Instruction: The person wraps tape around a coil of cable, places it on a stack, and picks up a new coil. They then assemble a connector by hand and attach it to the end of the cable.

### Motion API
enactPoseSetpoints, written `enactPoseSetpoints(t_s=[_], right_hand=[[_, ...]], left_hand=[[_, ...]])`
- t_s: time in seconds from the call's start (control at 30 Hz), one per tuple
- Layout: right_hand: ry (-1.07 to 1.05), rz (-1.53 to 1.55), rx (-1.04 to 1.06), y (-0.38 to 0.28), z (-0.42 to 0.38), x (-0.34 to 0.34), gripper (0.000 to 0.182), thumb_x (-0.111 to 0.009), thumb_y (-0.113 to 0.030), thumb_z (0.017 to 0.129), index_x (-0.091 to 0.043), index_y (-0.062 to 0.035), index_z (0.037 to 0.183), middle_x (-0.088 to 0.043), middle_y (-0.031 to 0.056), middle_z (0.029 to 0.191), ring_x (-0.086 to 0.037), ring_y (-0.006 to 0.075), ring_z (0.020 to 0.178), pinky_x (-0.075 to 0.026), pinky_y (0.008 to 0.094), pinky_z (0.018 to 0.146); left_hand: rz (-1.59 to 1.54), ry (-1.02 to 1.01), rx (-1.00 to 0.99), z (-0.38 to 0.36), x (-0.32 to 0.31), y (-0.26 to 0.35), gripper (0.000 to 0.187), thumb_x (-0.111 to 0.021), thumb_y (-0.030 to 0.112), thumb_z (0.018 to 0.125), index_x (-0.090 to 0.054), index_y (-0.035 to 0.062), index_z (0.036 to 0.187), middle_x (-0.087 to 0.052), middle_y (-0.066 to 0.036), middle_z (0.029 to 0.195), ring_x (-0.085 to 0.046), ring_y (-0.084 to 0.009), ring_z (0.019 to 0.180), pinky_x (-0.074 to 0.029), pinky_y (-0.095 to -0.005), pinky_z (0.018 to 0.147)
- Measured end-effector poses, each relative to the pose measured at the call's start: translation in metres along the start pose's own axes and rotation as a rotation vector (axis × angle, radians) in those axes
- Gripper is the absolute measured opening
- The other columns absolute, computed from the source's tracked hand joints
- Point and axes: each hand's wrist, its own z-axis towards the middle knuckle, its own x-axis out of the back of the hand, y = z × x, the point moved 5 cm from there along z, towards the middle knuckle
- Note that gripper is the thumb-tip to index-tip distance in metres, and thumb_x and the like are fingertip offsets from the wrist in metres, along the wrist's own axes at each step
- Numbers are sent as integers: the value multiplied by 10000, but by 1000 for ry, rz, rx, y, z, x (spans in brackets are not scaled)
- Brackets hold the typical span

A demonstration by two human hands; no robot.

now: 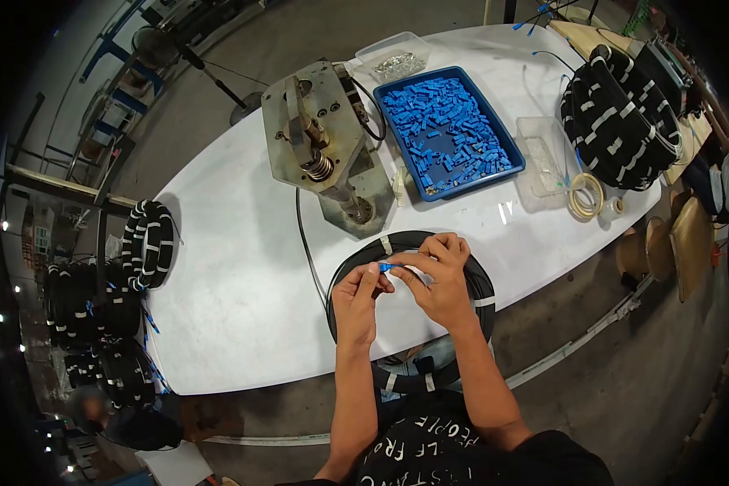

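A small blue connector (pixel 385 267) sits between my two hands, over the far part of a black cable coil (pixel 481 279) bound with white tape. My left hand (pixel 356 300) pinches the connector between thumb and fingers. From the other side, my right hand (pixel 439 283) closes its thumb and index finger at the connector's right end, its other fingers curled above. Fingertips hide part of the connector, and I cannot make out whether a cable end is inside it. The coil lies on the white table's near edge and overhangs toward my body.
A metal press (pixel 324 146) stands ahead on the white table (pixel 235 316). Beyond are a blue tray (pixel 502 172) of blue connectors, clear plastic boxes (pixel 535 127), a tape roll (pixel 586 197) and stacked taped coils (pixel 620 121). More coils (pixel 147 243) hang left.
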Motion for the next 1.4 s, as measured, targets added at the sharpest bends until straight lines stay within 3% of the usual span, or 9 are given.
enactPoseSetpoints(t_s=[0.1, 0.3, 1.23, 1.4], right_hand=[[-47, 118, -104, 1, 2, 2, 138, -764, -219, 790, -747, -184, 923, -478, -35, 745, -444, 193, 926, -254, 420, 900], [13, 112, -39, 5, 0, 2, 136, -768, -191, 783, -751, -164, 915, -484, -35, 737, -446, 184, 891, -244, 405, 900], [34, 173, -95, 8, 2, -2, 129, -769, -150, 759, -751, -150, 887, -541, -38, 697, -431, 187, 825, -257, 381, 861], [37, 126, -73, 11, 4, -4, 121, -765, -170, 768, -753, -152, 888, -558, -40, 748, -448, 185, 827, -261, 382, 860]], left_hand=[[-26, 8, -1, 1, 3, -1, 219, -607, 190, 980, -681, -5, 912, -638, -52, 762, -589, -133, 694, -480, -277, 699], [-20, -2, -6, 0, -3, 3, 212, -616, 182, 974, -680, -8, 907, -636, -51, 756, -589, -133, 694, -479, -275, 699], [90, 1, -46, 9, -13, 10, 226, -662, 194, 947, -685, -26, 898, -644, -61, 722, -597, -127, 655, -503, -280, 659], [8, -12, -5, 11, -8, 2, 209, -642, 180, 960, -677, -18, 903, -642, -55, 755, -597, -131, 685, -490, -272, 684]])
